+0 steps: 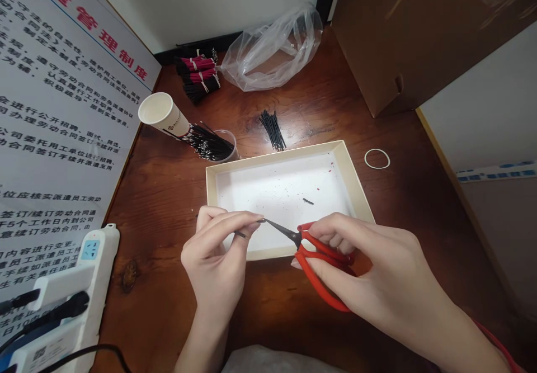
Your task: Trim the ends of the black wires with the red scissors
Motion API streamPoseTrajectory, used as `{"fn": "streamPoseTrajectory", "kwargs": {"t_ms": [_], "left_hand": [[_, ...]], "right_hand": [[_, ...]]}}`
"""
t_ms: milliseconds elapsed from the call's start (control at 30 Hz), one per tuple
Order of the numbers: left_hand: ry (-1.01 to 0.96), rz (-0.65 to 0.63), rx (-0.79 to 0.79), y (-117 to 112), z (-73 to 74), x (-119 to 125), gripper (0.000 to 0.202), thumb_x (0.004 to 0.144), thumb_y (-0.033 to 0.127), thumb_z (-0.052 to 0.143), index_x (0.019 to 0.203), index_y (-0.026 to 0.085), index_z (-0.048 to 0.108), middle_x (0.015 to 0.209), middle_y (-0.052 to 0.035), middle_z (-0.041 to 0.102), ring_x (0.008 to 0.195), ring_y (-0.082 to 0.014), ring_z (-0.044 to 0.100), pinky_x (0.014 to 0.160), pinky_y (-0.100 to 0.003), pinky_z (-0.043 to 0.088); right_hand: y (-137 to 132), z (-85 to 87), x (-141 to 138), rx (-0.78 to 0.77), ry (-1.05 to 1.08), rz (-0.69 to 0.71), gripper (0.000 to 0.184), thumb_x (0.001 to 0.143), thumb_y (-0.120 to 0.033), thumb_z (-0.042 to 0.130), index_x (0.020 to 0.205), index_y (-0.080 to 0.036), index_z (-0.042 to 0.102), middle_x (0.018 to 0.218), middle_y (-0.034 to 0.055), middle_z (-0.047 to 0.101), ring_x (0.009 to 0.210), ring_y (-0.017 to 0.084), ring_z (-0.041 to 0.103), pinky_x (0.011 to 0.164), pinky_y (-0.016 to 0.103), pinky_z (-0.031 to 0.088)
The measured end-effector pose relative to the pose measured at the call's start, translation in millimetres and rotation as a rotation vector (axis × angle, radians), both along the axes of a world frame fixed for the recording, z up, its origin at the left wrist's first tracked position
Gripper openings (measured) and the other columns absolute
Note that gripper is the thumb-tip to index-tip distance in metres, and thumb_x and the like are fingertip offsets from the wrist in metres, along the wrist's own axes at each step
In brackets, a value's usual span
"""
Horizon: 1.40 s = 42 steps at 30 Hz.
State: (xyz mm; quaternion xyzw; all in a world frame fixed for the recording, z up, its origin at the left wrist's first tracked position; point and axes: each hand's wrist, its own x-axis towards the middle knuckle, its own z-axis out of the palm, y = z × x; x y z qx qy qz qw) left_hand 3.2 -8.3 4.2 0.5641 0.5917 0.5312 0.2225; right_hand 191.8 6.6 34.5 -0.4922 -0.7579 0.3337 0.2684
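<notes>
Head view: a thin, short black wire (240, 234) is pinched at the fingertips of your left hand (216, 250), whose fingers point rightward. Just beside the wire's end lies the tip of the dark-bladed, red-handled scissors (298, 240), gripped in your right hand (373, 264), above the shallow cream-walled rectangular box (359, 185).

The scissors (298, 240) have red, looped handles and slim dark blades tapering to a point. They hang slantwise above the shallow box (352, 185), tip toward its left side, the lower handle reaching past its near edge. The thin black wire (240, 234), partly hidden, is held above the box's near left part, one end right at the blade tip.
</notes>
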Motion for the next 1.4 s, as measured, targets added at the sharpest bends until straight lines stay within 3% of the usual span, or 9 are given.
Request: {"fn": "streamPoseTrajectory", "kwargs": {"t_ms": [700, 1067, 1400], "left_hand": [[-0.067, 0.094, 0.034, -1.6, -1.8, 5.3, 0.034, 0.075, 0.000, 0.077, 0.091, 0.029, 0.080, 0.069, 0.0021, 0.069, 0.069, -0.0132, 0.058, 0.056, -0.025, 0.045], [-0.055, 0.083, 0.067, -0.8, -1.2, 6.9, 0.037, 0.075, -0.002, 0.077, 0.093, 0.030, 0.079, 0.073, 0.0028, 0.071, 0.068, -0.0117, 0.053, 0.056, -0.024, 0.044], [0.003, 0.067, 0.093, -1.3, 0.2, 5.7, 0.037, 0.074, -0.003, 0.078, 0.094, 0.029, 0.079, 0.074, 0.0031, 0.072, 0.067, -0.0114, 0.052, 0.056, -0.025, 0.044]], "right_hand": [[1.6, 0.1, -7.3, -0.015, 0.110, -0.091, 0.017, 0.078, -0.013, 0.071, 0.080, -0.018, 0.055, 0.060, -0.0081, 0.054, 0.051, 0.001, 0.046, 0.050, 0.009, 0.042], [0.6, -1.2, -9.4, 0.029, 0.068, -0.075, 0.012, 0.078, -0.011, 0.065, 0.076, -0.018, 0.055, 0.057, -0.0081, 0.048, 0.049, 0.003, 0.041, 0.046, 0.015, 0.040], [-1.5, -1.2, -6.8, -0.014, 0.080, -0.056, 0.013, 0.078, -0.012, 0.069, 0.076, -0.018, 0.057, 0.058, -0.0076, 0.052, 0.050, 0.003, 0.045, 0.048, 0.015, 0.043]]}}
